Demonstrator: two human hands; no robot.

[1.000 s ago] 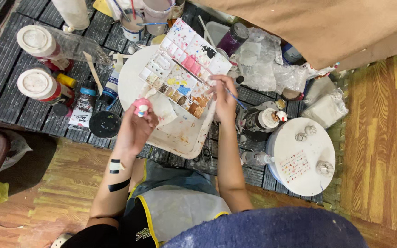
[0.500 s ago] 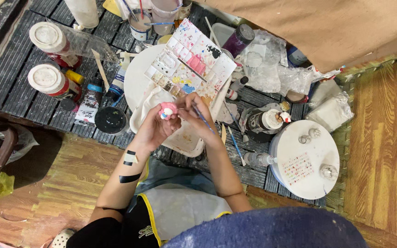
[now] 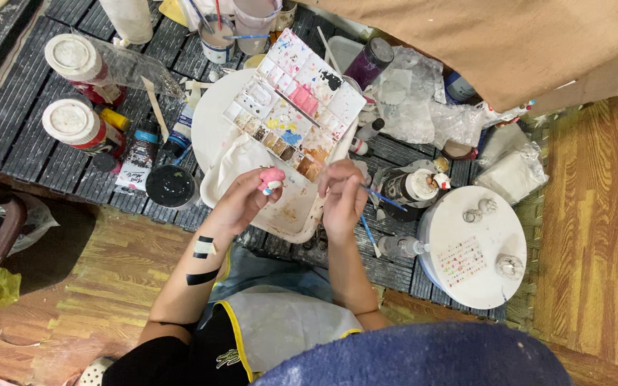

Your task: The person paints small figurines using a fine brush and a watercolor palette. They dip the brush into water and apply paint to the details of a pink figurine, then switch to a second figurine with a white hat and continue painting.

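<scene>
Pink and small, figurine (image 3: 272, 180) pinched at fingertips of left hand (image 3: 241, 204), raised just above white tray (image 3: 280, 221) at about seven o'clock from paint palette (image 3: 291, 107). Probably light, rigid and brittle, likely with wet paint, so best gripped low at base, away from coloured top. Rounded pink cap, whitish body below with dark speck; finer detail too small to tell. Further right, at three o'clock, right hand (image 3: 341, 196) curled around thin blue-handled paintbrush (image 3: 383, 198), handle pointing toward round white board (image 3: 473, 246).
</scene>
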